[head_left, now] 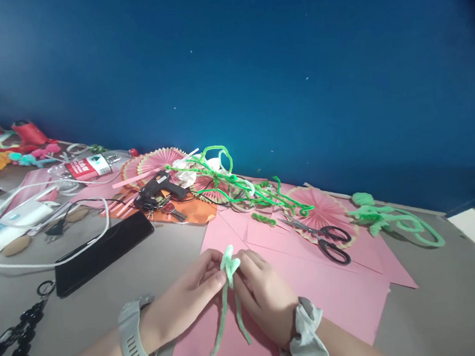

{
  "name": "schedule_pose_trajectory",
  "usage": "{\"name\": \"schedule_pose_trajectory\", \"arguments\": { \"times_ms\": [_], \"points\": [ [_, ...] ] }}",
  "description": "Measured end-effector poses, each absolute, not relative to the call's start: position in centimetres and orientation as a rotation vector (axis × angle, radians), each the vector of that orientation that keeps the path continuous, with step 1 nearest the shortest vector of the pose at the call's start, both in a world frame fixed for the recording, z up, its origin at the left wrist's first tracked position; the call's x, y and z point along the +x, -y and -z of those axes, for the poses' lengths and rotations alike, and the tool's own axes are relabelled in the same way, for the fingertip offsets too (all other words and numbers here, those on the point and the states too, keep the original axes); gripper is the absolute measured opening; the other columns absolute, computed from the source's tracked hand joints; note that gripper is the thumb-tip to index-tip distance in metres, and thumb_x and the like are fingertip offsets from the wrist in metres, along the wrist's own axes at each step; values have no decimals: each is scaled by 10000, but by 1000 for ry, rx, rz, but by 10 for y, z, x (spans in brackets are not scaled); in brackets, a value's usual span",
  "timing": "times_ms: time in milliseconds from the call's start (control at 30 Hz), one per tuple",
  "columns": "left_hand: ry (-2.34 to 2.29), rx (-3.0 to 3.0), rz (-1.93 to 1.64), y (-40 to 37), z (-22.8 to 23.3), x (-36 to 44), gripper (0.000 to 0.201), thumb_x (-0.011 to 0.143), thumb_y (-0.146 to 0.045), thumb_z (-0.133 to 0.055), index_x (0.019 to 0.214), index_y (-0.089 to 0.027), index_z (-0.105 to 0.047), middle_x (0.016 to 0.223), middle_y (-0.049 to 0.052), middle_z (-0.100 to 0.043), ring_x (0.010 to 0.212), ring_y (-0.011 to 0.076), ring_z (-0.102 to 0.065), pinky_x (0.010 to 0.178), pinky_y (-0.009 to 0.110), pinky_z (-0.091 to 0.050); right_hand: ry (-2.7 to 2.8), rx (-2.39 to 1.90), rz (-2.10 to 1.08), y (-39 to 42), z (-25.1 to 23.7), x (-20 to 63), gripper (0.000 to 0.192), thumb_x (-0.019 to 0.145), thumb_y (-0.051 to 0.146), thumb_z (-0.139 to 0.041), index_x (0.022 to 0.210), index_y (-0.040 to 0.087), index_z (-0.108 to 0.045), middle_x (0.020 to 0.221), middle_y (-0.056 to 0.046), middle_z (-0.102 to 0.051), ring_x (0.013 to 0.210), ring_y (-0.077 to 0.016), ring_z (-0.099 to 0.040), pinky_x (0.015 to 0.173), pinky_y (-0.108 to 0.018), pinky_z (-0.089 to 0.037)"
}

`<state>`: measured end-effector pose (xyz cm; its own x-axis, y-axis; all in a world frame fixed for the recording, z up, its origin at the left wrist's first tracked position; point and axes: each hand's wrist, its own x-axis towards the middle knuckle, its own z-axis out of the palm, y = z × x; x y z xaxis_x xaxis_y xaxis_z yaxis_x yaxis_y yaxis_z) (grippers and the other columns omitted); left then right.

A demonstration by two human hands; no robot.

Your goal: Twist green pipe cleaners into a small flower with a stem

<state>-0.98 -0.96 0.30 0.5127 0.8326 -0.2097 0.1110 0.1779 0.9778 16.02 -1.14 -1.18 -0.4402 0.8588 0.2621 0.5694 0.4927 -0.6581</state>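
Observation:
Both my hands meet over the pink paper (218,335) near the bottom of the head view. Between them is a pale green pipe cleaner (229,264), bent into small loops at the top with two loose ends hanging down. My left hand (202,281), with a grey watch on its wrist, pinches it from the left. From the right, my right hand (264,292), with a grey scrunchie at the wrist, has its fingers curled closed against the same piece. Those right fingertips are partly hidden behind the loops.
Black-handled scissors (330,239) lie right of my hands, before a pink paper fan (317,210). Green pipe cleaners (259,195) and a glue gun (161,187) lie behind. At left are a black phone (105,253), power strip (12,225) and plastic bottle (90,166). A blue wall (253,77) bounds the table.

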Motion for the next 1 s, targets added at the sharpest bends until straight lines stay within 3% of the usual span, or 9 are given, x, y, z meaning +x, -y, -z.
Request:
{"name": "schedule_pose_trajectory", "arguments": {
  "times_ms": [300,433,667,800,1000],
  "points": [
    [-858,1361,-477,6,-7,-13,274,883,-431,-438,851,-187,-559,711,10,-589,764,183,-584,758,298,-447,2173,-1080,-850,14,11,160,125,835,92,-421,788,208,-427,748,5,-508,652,-141,-474,622,-266,-369],
    [-798,1191,-352,5,-8,-14,306,878,-472,-434,901,-172,-492,725,32,-608,717,181,-621,652,294,-481,2107,-1073,-1008,14,10,159,140,880,119,-404,775,207,-432,705,31,-501,608,-112,-476,603,-241,-362],
    [-661,1128,-343,7,-4,-15,292,929,-440,-329,1021,-178,-418,823,87,-657,682,183,-661,552,258,-483,1940,-1185,-1001,12,15,157,158,882,133,-402,745,194,-451,672,40,-485,612,-107,-458,591,-238,-347],
    [-649,1095,-343,6,4,-15,255,886,-427,-463,994,-202,-415,778,31,-632,612,132,-633,558,229,-474,1843,-1252,-1132,10,15,155,174,875,139,-391,719,192,-447,652,43,-447,612,-110,-431,573,-238,-346],
    [-603,1036,-344,6,8,-14,352,818,-450,-568,1030,-205,-432,667,-54,-529,476,73,-524,521,218,-451,1756,-1242,-1236,7,15,155,189,849,139,-402,669,194,-401,614,52,-375,583,-105,-366,539,-232,-327]
  ]
}}
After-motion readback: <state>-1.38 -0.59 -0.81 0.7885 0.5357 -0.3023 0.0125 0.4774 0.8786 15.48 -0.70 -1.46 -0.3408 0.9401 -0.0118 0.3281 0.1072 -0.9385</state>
